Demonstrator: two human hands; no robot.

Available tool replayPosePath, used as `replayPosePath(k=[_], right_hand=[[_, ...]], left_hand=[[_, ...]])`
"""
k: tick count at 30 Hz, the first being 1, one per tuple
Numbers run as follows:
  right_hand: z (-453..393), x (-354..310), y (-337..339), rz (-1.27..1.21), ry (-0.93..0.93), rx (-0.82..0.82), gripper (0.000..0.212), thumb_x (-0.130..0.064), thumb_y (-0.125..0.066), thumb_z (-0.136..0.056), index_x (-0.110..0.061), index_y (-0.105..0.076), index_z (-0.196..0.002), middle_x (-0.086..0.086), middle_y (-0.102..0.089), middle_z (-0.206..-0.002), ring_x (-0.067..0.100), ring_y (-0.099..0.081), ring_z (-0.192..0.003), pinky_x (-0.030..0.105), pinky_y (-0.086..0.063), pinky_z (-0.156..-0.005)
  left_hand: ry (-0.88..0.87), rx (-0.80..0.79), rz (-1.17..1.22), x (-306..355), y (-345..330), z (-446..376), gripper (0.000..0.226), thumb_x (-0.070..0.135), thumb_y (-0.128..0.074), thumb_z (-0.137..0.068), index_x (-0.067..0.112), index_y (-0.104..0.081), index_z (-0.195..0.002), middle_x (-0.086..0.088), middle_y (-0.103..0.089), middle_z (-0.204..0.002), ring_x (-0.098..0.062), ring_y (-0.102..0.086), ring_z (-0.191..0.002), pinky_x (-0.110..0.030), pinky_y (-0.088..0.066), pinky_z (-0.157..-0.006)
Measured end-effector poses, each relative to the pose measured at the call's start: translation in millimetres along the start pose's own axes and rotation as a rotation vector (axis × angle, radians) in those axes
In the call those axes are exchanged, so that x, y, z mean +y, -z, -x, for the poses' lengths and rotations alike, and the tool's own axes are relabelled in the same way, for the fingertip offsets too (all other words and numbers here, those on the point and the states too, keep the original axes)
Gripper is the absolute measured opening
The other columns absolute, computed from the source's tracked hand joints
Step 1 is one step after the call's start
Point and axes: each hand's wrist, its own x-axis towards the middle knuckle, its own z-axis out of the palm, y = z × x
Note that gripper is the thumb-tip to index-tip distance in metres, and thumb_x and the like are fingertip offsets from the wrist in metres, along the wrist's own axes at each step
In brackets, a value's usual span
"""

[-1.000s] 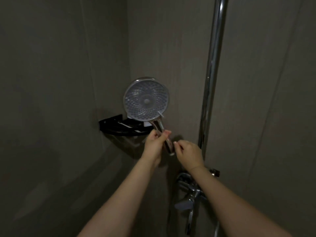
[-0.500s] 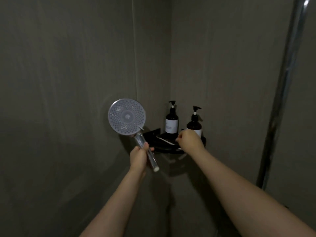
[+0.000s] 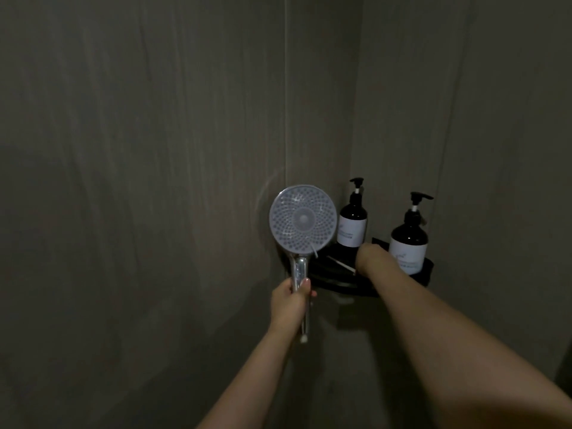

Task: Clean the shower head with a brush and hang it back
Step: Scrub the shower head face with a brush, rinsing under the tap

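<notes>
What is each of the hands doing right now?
Left hand: grips the shower head by its handle.
Right hand: over the corner shelf; fingers hidden, cannot be told.

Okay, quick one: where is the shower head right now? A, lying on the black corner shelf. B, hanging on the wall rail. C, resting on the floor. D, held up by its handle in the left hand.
D: the left hand grips the chrome handle, holding the shower head upright beside the corner shelf.

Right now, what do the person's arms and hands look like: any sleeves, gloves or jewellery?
Both forearms are bare right up to the bottom of the picture, with no sleeves showing. The left hand wears no glove, ring or watch that the dim light shows. The right hand also looks ungloved, its wrist plain, though its fingers are hidden.
</notes>
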Motion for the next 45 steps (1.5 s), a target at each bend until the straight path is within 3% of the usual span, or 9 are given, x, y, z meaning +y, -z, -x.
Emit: replayPosePath(k=[3, 6, 8, 12, 14, 19, 25, 31, 45], right_hand=[[-9.9, -0.4, -6.4, 0.003, 0.018, 0.025, 0.034, -0.011, -0.045, -0.095, -0.005, -0.050, -0.128, 0.012, -0.054, -0.126, 0.024, -0.054, -0.114, 0.033, -0.044, -0.098], [-11.9, -1.8, -5.5, 0.058, 0.095, -0.004, 0.018, -0.012, -0.042, -0.096, -0.007, -0.059, -0.103, 0.006, -0.049, -0.083, 0.016, -0.048, -0.071, 0.025, -0.044, -0.065], [-10.1, -2.3, -3.0, 0.023, 0.080, 0.022, 0.014, -0.011, -0.043, -0.096, -0.010, -0.055, -0.089, 0.005, -0.048, -0.081, 0.012, -0.038, -0.059, 0.022, -0.037, -0.053], [-6.3, 5.1, -1.6, -0.186, 0.134, 0.190, 0.026, -0.004, -0.042, -0.094, 0.002, -0.047, -0.119, 0.019, -0.057, -0.120, 0.028, -0.058, -0.093, 0.032, -0.048, -0.071], [-3.2, 11.7, -1.5, -0.284, 0.184, 0.333, 0.024, -0.002, -0.040, -0.094, 0.003, -0.046, -0.117, 0.024, -0.058, -0.116, 0.034, -0.059, -0.101, 0.034, -0.045, -0.073], [20.2, 29.2, 4.6, -0.478, 0.323, 0.556, 0.018, -0.002, -0.036, -0.094, -0.007, -0.045, -0.079, 0.019, -0.056, -0.084, 0.027, -0.052, -0.074, 0.028, -0.035, -0.056], [70.4, 65.5, 4.5, -0.719, 0.479, 0.523, 0.030, -0.007, -0.043, -0.097, -0.004, -0.062, -0.119, 0.014, -0.065, -0.104, 0.020, -0.056, -0.090, 0.027, -0.043, -0.080], [121.9, 111.7, -18.8, -0.790, 0.540, 0.483, 0.014, -0.005, -0.046, -0.094, -0.005, -0.056, -0.083, 0.004, -0.053, -0.070, 0.019, -0.048, -0.069, 0.027, -0.031, -0.054], [210.4, 189.0, -77.0, -0.444, 0.443, 0.284, 0.046, -0.040, -0.040, -0.096, -0.022, -0.043, -0.054, -0.001, -0.046, -0.056, 0.020, -0.049, -0.058, 0.030, -0.037, -0.055]], left_hand=[[0.006, -0.001, 0.017, -0.9, 2.7, -5.7, 0.025, 0.010, -0.053, -0.092, 0.016, -0.057, -0.068, -0.005, -0.060, -0.065, -0.015, -0.052, -0.060, -0.029, -0.043, -0.065], [0.009, 0.001, 0.043, -0.2, 3.1, -9.2, 0.025, 0.011, -0.054, -0.092, 0.016, -0.058, -0.067, -0.006, -0.060, -0.066, -0.016, -0.052, -0.060, -0.030, -0.042, -0.070], [0.009, 0.003, 0.060, 0.5, 2.7, -10.1, 0.024, 0.010, -0.053, -0.092, 0.016, -0.058, -0.069, -0.006, -0.060, -0.066, -0.016, -0.052, -0.060, -0.029, -0.042, -0.066], [0.009, 0.009, 0.083, 1.9, -0.2, -8.2, 0.023, 0.010, -0.051, -0.093, 0.015, -0.058, -0.071, -0.004, -0.060, -0.065, -0.013, -0.051, -0.058, -0.027, -0.042, -0.060], [0.005, 0.016, 0.082, 1.5, -1.7, -6.0, 0.023, 0.011, -0.052, -0.093, 0.015, -0.058, -0.071, -0.005, -0.060, -0.065, -0.014, -0.052, -0.059, -0.028, -0.041, -0.060], [0.004, -0.007, 0.108, 1.0, -4.9, 9.7, 0.019, 0.013, -0.053, -0.093, 0.013, -0.058, -0.075, -0.007, -0.059, -0.067, -0.017, -0.051, -0.059, -0.028, -0.042, -0.059], [0.058, -0.066, 0.199, 1.8, -8.1, 53.6, 0.012, 0.010, -0.054, -0.091, 0.013, -0.053, -0.080, -0.009, -0.056, -0.066, -0.014, -0.050, -0.047, -0.022, -0.045, -0.043], [0.120, -0.173, 0.175, -15.9, -26.3, 131.7, 0.015, -0.002, -0.050, -0.089, 0.013, -0.049, -0.089, -0.008, -0.057, -0.068, -0.012, -0.050, -0.039, -0.021, -0.045, -0.038], [0.250, -0.176, 0.019, -87.6, -62.7, 246.5, 0.019, -0.003, -0.044, -0.087, 0.010, -0.048, -0.073, -0.005, -0.049, -0.049, -0.012, -0.046, -0.035, -0.022, -0.042, -0.038]])
